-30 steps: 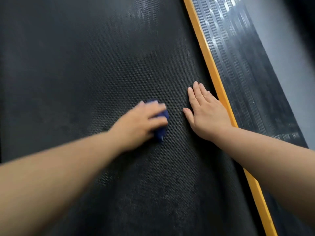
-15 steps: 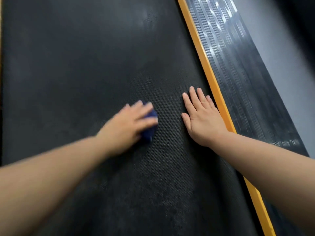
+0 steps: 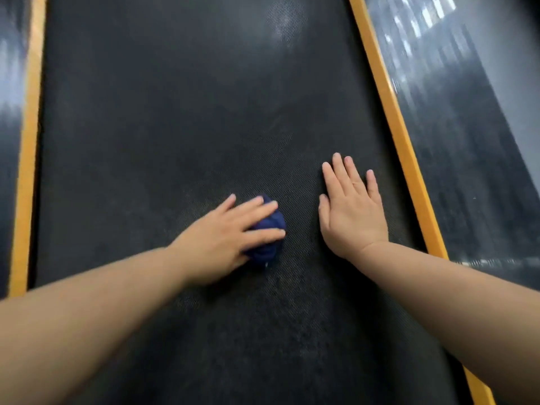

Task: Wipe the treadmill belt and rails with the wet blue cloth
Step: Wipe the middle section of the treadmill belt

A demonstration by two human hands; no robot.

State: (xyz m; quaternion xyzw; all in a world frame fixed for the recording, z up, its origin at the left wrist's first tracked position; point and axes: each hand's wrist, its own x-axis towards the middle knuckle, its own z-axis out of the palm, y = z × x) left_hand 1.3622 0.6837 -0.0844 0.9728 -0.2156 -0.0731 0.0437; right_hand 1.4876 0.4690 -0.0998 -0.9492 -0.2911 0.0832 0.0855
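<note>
Treadmill belt [image 3: 175, 112] bears blue cloth [image 3: 271, 219] and flat right hand [image 3: 353, 211]

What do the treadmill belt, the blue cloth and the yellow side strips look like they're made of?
Dark grey treadmill belt: probably rubber or PVC, matte, fine woven-dot texture. Bunched dark blue cloth: soft fabric, crumpled in folds under the left hand. Yellow side strips: smooth, satin; painted metal or plastic, cannot tell.
</note>
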